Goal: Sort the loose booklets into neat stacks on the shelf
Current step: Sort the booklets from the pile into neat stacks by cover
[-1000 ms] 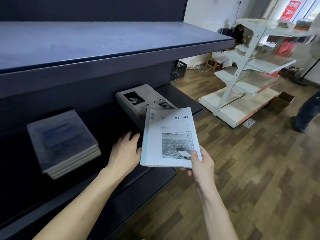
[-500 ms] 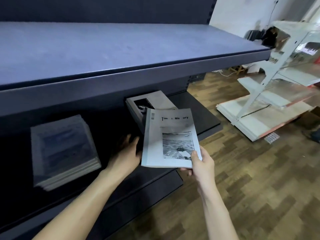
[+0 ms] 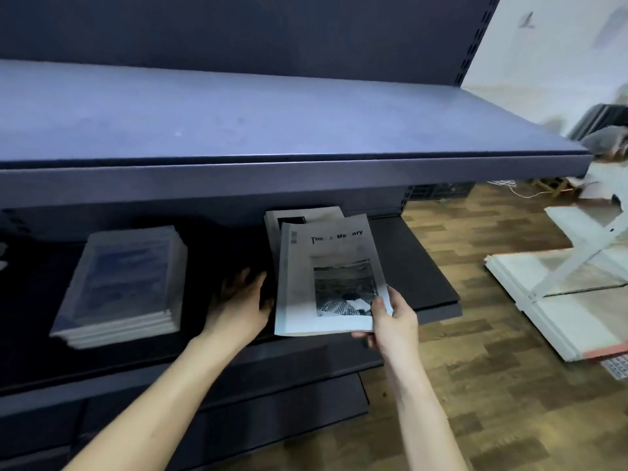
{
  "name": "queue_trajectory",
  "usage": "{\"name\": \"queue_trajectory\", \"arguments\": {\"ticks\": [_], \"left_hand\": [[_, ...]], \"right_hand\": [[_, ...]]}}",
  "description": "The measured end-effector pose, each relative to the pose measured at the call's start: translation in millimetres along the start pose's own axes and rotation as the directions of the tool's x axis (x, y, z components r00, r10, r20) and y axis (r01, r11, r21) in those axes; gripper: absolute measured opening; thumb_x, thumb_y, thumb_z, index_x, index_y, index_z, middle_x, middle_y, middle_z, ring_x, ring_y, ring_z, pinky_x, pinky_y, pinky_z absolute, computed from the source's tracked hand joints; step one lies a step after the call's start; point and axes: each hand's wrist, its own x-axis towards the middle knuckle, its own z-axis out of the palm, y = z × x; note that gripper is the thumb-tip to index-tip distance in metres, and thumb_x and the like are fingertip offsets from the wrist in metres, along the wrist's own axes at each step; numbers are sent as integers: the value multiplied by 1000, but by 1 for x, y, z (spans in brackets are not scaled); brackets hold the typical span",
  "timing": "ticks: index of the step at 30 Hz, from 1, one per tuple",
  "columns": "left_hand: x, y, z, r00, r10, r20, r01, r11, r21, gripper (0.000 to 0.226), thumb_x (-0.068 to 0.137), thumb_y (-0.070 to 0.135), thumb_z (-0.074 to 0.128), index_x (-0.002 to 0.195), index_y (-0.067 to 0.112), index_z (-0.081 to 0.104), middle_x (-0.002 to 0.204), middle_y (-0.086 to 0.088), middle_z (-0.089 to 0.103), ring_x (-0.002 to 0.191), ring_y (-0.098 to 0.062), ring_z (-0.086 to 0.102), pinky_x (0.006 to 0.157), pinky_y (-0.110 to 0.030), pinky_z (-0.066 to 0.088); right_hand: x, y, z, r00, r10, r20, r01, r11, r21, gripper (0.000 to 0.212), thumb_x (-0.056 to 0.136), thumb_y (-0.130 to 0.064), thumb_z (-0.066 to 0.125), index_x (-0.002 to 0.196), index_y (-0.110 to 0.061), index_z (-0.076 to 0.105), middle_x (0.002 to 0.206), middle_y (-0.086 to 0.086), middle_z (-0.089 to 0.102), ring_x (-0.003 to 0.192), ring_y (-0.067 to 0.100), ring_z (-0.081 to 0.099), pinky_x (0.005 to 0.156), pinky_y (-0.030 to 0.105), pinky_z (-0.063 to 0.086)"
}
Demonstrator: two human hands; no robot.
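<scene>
Your right hand [image 3: 390, 321] grips the white booklet [image 3: 326, 277] at its near right corner, thumb on the cover, holding it over the front of the middle shelf [image 3: 418, 266]. Just beyond that hand, partly covered by the held booklet, lies the white stack [image 3: 306, 215] on the shelf; the booklet overlaps it but whether it touches cannot be told. Your left hand [image 3: 241, 300] is unclenched and holds nothing, fingers spread in the shadow just left of the booklet, apparently resting on the shelf; contact is not clear. Further left of that hand, well apart, sits the blue stack [image 3: 125, 283], several booklets squared up.

Assessment: two stacks stand formed. The booklet in hand is not yet placed; it appears destined for the white stack, which carries similar printing. No other loose booklets show in view, so what is left beyond this one cannot be confirmed. The upper shelf [image 3: 238, 117] carries nothing.
</scene>
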Motion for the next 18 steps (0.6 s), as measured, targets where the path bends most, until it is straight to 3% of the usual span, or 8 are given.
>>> {"name": "queue_trajectory", "arguments": {"ticks": [6, 10, 12, 14, 16, 18], "left_hand": [[-14, 27, 3, 992, -104, -75, 110, 991, 71, 60, 100, 44, 42, 154, 29, 21, 161, -3, 17, 146, -30, 20, 117, -42, 27], [-23, 40, 5, 978, -173, -113, 182, 980, 81, 60, 99, 43, 44, 154, 28, 25, 160, -4, 21, 145, -30, 23, 114, -42, 32], [-25, 43, 5, 974, -194, -119, 204, 975, 81, 60, 99, 44, 44, 154, 28, 25, 160, -4, 22, 145, -30, 23, 114, -43, 32], [-25, 44, 3, 967, -221, -129, 232, 970, 74, 59, 100, 44, 43, 153, 29, 25, 160, -3, 22, 145, -30, 22, 115, -42, 30], [-20, 44, 2, 964, -229, -136, 240, 968, 74, 58, 100, 44, 42, 153, 28, 25, 160, -3, 22, 146, -29, 21, 116, -41, 27], [-14, 43, 1, 964, -225, -139, 237, 968, 77, 58, 100, 44, 41, 153, 28, 25, 159, -3, 23, 147, -28, 20, 118, -40, 25]], "right_hand": [[35, -5, -18, 993, -49, 107, 54, 997, -46, 27, 102, -15, 42, 115, -35, 54, 95, -3, 71, 56, 34, 71, 37, 24, 35], [54, -9, -24, 975, -116, 187, 140, 983, -122, 22, 103, -19, 42, 120, -24, 56, 99, 3, 69, 53, 27, 71, 41, 25, 43], [62, -13, -25, 966, -160, 202, 199, 961, -194, 25, 102, -20, 46, 124, -17, 57, 104, 4, 68, 57, 19, 70, 44, 16, 45], [70, -16, -23, 953, -199, 228, 260, 925, -277, 33, 100, -24, 54, 132, -15, 54, 108, 3, 68, 79, 17, 70, 58, 14, 46], [78, -16, -17, 948, -195, 252, 282, 880, -382, 51, 94, -33, 63, 139, -14, 49, 120, 5, 66, 107, 28, 66, 75, 26, 47], [84, -12, -10, 945, -197, 261, 301, 837, -457, 71, 89, -40, 68, 148, -14, 40, 132, 9, 59, 121, 33, 58, 91, 35, 49]]}}
